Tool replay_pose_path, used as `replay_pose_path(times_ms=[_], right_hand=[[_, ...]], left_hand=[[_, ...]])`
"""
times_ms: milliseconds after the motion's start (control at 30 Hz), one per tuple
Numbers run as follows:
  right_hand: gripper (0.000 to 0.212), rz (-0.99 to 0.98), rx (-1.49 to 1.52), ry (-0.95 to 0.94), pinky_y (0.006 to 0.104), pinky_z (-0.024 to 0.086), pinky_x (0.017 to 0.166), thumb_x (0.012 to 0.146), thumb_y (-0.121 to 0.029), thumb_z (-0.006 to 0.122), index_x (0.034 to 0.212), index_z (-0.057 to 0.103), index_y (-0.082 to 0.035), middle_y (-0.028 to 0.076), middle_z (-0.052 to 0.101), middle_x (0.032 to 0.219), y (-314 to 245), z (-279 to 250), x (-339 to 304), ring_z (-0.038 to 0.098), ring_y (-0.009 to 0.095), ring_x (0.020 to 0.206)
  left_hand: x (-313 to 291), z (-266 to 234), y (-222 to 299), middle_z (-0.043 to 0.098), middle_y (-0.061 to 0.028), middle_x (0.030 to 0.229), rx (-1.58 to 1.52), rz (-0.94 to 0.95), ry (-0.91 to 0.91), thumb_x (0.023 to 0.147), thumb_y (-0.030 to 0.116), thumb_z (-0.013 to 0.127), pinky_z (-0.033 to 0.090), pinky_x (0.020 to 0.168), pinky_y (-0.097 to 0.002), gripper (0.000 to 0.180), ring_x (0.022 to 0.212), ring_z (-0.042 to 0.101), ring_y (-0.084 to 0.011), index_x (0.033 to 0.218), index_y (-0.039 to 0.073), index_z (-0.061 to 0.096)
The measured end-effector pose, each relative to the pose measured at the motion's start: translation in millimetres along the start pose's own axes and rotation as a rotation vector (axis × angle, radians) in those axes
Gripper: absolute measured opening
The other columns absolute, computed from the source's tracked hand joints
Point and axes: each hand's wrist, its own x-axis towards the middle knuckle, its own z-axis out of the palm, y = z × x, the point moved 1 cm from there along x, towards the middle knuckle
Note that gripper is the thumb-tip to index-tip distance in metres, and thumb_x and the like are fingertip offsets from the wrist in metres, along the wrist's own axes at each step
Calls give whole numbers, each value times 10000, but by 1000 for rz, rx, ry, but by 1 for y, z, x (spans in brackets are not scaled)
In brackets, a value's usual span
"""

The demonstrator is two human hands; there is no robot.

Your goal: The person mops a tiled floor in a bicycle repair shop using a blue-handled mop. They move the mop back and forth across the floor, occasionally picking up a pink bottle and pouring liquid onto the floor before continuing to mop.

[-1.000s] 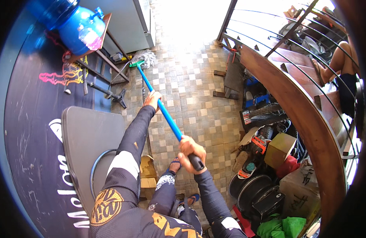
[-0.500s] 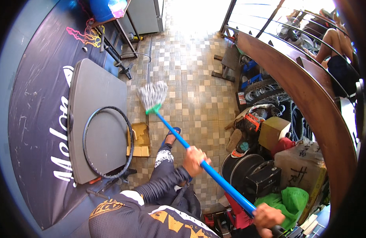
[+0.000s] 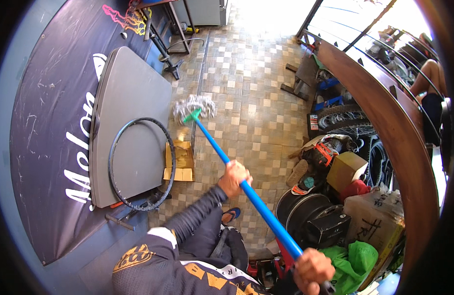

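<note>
Both my hands are closed round the blue handle of a mop [image 3: 266, 215]. My left hand [image 3: 234, 178] grips it partway down the pole, with that arm stretched forward. Close to the handle's upper end, at the lower right, my right hand [image 3: 313, 271] is wrapped round it. The pole slants away to the far left, ending in a green clamp and a grey-white string mop head [image 3: 203, 105] that rests on the tiled floor [image 3: 246, 113]. An open cardboard box [image 3: 183, 160] lies just nearer than the mop head.
At left a folded grey table [image 3: 138, 93] leans on the wall, with a bicycle rim [image 3: 111, 162] against it. On the right are piled tyres [image 3: 342, 118], a yellowish box [image 3: 346, 171], a black drum [image 3: 297, 210] and a green bag [image 3: 355, 260]. Behind the railing sits a person [image 3: 428, 83].
The strings have gone from trailing beyond the clamp to bunching around it. Both hands have shifted with the handle, the right one leftward. My forward foot has drawn back, and the view has shifted.
</note>
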Motion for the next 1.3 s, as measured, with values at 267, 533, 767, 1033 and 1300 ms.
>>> replay_pose_path(times_ms=[267,533,767,1033,1300], right_hand=[[305,174,-157,115,451,459,704,834,-196,677,679,445,-73,48,476,556,107,-14,-12,482,196,527],[345,98,-303,-138,326,407,537,797,-202,705,623,414,-135,-22,424,492,-77,-10,-68,410,127,438],[311,160,-236,-181,313,327,518,924,-243,645,692,493,-102,-6,449,576,-249,-17,-124,391,130,485],[314,150,-311,-135,304,363,523,898,-253,662,683,473,-127,-18,443,547,-312,4,-166,405,122,453],[269,-69,-240,1,313,426,533,847,-220,661,680,472,-127,-18,477,552,-240,60,-210,427,127,446]], left_hand=[[49,-11,-122,614,-83,757,140,-26,-34,798,227,730,454,865,-452,187,806,607,-326,722,121,595],[-35,50,74,576,-78,715,-77,-32,214,775,179,724,434,836,-458,179,774,586,-323,711,122,567],[-146,96,264,587,-107,846,-175,-133,24,847,275,695,419,930,-496,205,926,585,-332,813,99,594],[-211,94,326,575,-65,788,-173,-33,-107,865,251,713,429,854,-441,190,853,599,-292,817,112,594],[-217,58,230,562,-36,756,-142,105,-48,802,211,725,421,861,-453,166,847,599,-264,780,140,576]])
